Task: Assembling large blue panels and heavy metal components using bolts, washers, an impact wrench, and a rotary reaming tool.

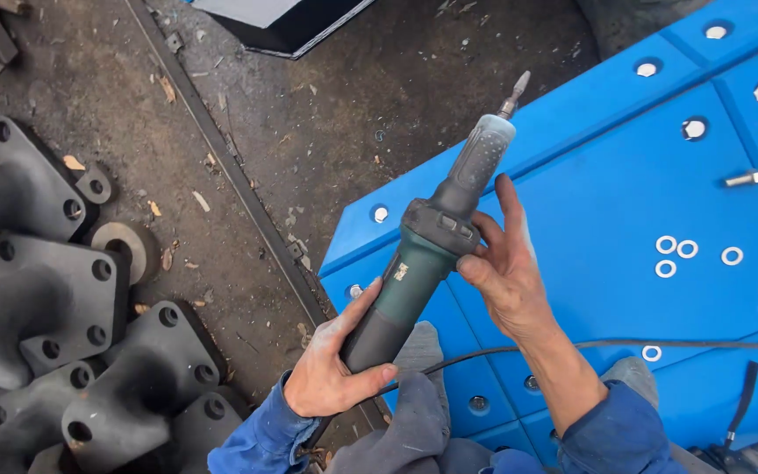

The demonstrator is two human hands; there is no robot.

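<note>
My left hand (331, 369) grips the rear body of a green and black straight power tool (423, 254). The tool points up and away, and its bit tip (517, 88) sticks out past a grey nose. My right hand (504, 263) rests against the tool's middle section, with fingers partly wrapped around the black switch area. A black cable (625, 344) runs from the tool's rear toward the right, over the blue panels (607, 202). Both sleeves are blue.
Blue panels with countersunk bolts fill the right side. Several loose washers (677, 254) and a bolt (743, 178) lie on them. Dark cast metal brackets (63, 351) with bolt holes are heaped at the left on dirty ground. A metal rail (221, 158) runs diagonally between them.
</note>
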